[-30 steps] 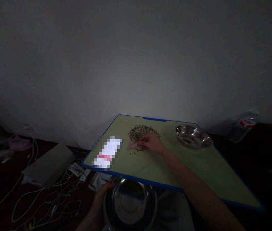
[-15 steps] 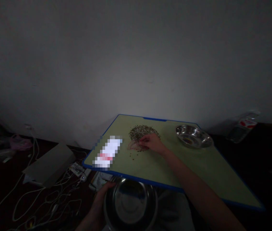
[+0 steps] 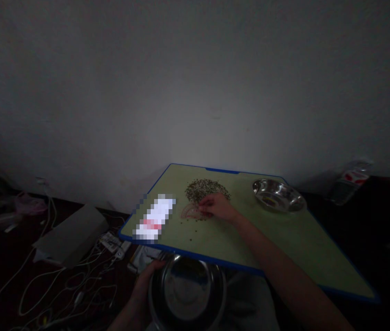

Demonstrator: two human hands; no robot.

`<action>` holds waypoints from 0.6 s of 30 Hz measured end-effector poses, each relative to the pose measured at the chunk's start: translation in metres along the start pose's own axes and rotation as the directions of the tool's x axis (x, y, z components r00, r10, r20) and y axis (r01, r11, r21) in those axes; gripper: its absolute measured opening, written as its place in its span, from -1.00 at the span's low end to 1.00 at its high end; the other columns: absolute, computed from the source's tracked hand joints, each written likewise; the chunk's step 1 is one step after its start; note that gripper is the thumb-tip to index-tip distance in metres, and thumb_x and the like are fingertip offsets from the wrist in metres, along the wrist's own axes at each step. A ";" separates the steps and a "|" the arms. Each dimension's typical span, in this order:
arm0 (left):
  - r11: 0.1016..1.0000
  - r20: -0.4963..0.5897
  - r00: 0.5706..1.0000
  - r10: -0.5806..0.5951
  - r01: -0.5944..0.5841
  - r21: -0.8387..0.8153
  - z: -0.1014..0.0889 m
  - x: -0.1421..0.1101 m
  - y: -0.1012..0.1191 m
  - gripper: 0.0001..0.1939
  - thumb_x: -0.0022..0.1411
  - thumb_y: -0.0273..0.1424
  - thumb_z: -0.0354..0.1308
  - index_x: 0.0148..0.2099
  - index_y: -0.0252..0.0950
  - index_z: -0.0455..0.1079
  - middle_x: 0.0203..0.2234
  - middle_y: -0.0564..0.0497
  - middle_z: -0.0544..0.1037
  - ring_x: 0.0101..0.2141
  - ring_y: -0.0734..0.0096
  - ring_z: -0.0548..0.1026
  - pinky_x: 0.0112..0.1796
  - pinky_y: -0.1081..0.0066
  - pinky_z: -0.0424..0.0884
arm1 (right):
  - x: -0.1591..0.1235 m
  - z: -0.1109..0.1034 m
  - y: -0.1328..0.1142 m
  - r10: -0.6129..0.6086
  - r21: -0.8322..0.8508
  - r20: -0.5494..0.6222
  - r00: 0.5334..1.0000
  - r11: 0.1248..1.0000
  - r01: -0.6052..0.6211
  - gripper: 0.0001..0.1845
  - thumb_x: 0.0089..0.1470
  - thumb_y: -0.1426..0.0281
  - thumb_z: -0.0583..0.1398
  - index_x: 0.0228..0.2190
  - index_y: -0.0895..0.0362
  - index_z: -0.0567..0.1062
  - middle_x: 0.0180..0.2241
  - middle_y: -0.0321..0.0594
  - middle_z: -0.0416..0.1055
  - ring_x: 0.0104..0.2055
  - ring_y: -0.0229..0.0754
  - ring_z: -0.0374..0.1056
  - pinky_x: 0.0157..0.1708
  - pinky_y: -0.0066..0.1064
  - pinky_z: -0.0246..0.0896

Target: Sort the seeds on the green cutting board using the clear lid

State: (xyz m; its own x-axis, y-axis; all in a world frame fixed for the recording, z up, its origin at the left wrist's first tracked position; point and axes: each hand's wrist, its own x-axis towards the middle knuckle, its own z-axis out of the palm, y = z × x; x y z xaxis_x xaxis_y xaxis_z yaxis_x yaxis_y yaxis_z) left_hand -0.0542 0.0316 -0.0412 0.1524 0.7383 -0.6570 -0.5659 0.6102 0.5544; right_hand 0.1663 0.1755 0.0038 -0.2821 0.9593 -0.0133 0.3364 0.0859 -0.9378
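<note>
My right hand point(image 3: 218, 207) rests on the green table point(image 3: 277, 239) at the near edge of a pile of small dark grains point(image 3: 206, 187). Its fingers are curled together over a few grains beside a thin pink ring-like thing point(image 3: 190, 211). Loose grains lie scattered just in front of the hand. My left hand point(image 3: 143, 287) grips the left rim of a large steel bowl point(image 3: 187, 292) held below the table's near edge.
A smaller steel bowl point(image 3: 277, 195) stands at the table's far right. A blurred white object point(image 3: 155, 218) lies at its left. On the floor to the left are a grey box point(image 3: 69, 234) and tangled white cables point(image 3: 60, 294). A plastic packet point(image 3: 348, 181) lies at the right.
My right hand has slid slightly toward me, dragging a few grains away from the pile. The left hand and the large bowl have stayed put.
</note>
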 end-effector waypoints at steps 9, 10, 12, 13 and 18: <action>0.996 0.034 0.999 0.010 -0.013 0.087 0.008 -0.012 0.003 -0.81 -0.01 -0.40 0.08 -0.57 -0.39 0.42 -0.71 -0.04 0.53 -0.59 0.32 0.47 -0.44 0.38 0.33 | -0.010 0.002 -0.014 0.031 0.069 0.009 0.999 0.997 -0.032 -0.88 -0.25 0.42 0.25 -0.53 0.18 0.43 -0.68 -0.34 0.39 -0.67 -0.35 0.29 -0.64 -0.51 0.25; 0.996 0.035 0.999 -0.006 0.003 0.086 0.006 -0.011 0.002 -0.81 -0.01 -0.39 0.08 -0.56 -0.39 0.42 -0.70 -0.04 0.54 -0.59 0.31 0.47 -0.44 0.37 0.33 | -0.013 0.001 -0.017 0.034 0.063 0.007 0.999 0.997 -0.034 -0.87 -0.25 0.42 0.25 -0.54 0.18 0.42 -0.67 -0.34 0.39 -0.67 -0.35 0.29 -0.64 -0.52 0.25; 0.997 0.046 0.998 -0.037 0.034 0.074 0.005 -0.010 0.002 -0.81 -0.01 -0.37 0.08 -0.54 -0.39 0.42 -0.68 -0.06 0.55 -0.56 0.28 0.48 -0.41 0.34 0.34 | -0.020 0.000 -0.019 0.038 0.058 0.000 0.999 0.998 -0.038 -0.85 -0.26 0.40 0.25 -0.53 0.19 0.40 -0.67 -0.32 0.39 -0.67 -0.35 0.29 -0.65 -0.52 0.26; 0.997 0.064 0.996 -0.054 0.050 0.065 0.005 -0.010 0.002 -0.80 0.00 -0.36 0.08 -0.52 -0.39 0.43 -0.66 -0.06 0.56 -0.54 0.26 0.49 -0.40 0.33 0.35 | -0.024 -0.001 -0.020 0.036 0.060 -0.007 0.999 0.998 -0.036 -0.83 -0.26 0.39 0.25 -0.53 0.20 0.39 -0.66 -0.31 0.40 -0.66 -0.35 0.30 -0.65 -0.52 0.26; 0.997 0.031 0.999 -0.021 0.019 0.077 0.010 -0.014 0.005 -0.81 0.00 -0.41 0.06 -0.52 -0.40 0.44 -0.66 -0.07 0.56 -0.53 0.25 0.51 -0.39 0.34 0.34 | -0.049 -0.012 -0.013 0.009 0.056 -0.089 0.996 0.998 -0.004 -0.77 -0.25 0.32 0.24 -0.50 0.22 0.41 -0.64 -0.28 0.40 -0.62 -0.31 0.32 -0.62 -0.48 0.28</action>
State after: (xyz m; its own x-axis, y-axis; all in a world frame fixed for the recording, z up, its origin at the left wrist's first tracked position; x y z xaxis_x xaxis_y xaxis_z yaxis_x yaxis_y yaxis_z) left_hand -0.0510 0.0277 -0.0242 0.1898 0.7338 -0.6523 -0.4986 0.6444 0.5798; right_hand 0.1868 0.1304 0.0206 -0.1982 0.9801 0.0086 0.2866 0.0663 -0.9558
